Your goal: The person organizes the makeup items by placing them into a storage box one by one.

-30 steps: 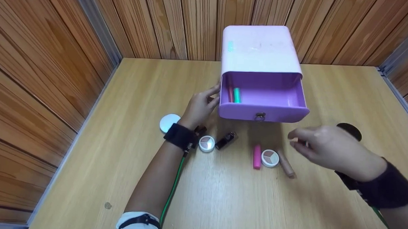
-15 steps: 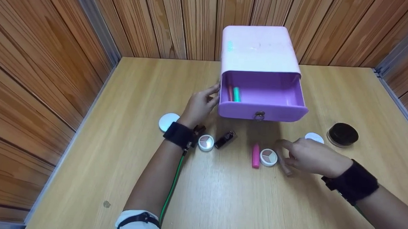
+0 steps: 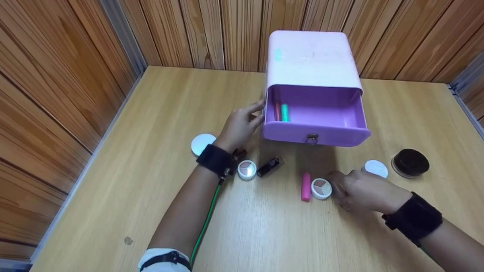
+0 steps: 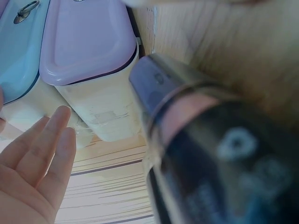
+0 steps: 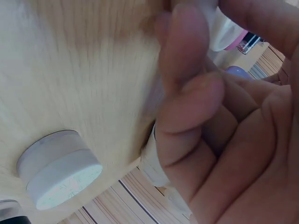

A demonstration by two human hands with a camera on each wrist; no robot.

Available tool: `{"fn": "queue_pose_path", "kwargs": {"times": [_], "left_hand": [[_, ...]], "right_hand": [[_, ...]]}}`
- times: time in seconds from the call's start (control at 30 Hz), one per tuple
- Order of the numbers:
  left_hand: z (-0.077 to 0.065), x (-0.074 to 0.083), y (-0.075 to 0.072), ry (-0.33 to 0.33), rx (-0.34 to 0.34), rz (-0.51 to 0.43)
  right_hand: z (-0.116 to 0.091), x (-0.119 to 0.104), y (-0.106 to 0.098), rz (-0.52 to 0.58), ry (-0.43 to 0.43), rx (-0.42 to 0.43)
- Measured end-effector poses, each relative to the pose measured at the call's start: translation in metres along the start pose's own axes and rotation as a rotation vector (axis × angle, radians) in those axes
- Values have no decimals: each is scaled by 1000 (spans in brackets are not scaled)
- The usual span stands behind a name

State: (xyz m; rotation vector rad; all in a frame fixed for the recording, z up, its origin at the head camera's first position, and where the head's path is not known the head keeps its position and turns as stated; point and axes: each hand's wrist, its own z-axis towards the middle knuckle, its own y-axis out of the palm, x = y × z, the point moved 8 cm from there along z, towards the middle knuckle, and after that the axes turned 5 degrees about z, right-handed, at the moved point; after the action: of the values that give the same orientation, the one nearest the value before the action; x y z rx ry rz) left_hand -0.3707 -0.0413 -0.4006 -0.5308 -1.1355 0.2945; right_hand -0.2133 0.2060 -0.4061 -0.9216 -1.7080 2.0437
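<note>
My left hand rests its fingertips against the left side of a pink drawer box, fingers fairly straight in the left wrist view. The box's purple drawer is pulled out, holding a reddish tube and a green tube. My right hand is low over the table with curled fingers, pinching the brown tube, which the hand almost wholly hides. Just left of it lie a round three-shade palette and a pink tube.
Another palette and a dark lipstick tube lie before the drawer. A white round item is by the left wrist. Beyond the right hand stand a white round container and a black-lidded jar. Wood panels close the back.
My right hand has come left and down from beside the drawer onto the brown tube, and its fingers have closed around it. The left hand stays at the box.
</note>
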Motion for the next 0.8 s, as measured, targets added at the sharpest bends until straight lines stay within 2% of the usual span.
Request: {"fn": "queue_pose_path", "kwargs": {"times": [0.17, 0.3, 0.37, 0.6, 0.8], "left_hand": [[0, 0, 0, -8, -16, -9], [0, 0, 0, -13, -17, -20], [0, 0, 0, -8, -11, -15], [0, 1, 1, 10, -7, 9], [-1, 0, 0, -8, -13, -2]], "right_hand": [[-4, 3, 1, -53, 10, 15], [-12, 9, 3, -70, 78, -51], [-15, 7, 1, -77, 81, -63], [-17, -29, -21, -138, -68, 62], [-11, -58, -36, -117, -110, 48]]}}
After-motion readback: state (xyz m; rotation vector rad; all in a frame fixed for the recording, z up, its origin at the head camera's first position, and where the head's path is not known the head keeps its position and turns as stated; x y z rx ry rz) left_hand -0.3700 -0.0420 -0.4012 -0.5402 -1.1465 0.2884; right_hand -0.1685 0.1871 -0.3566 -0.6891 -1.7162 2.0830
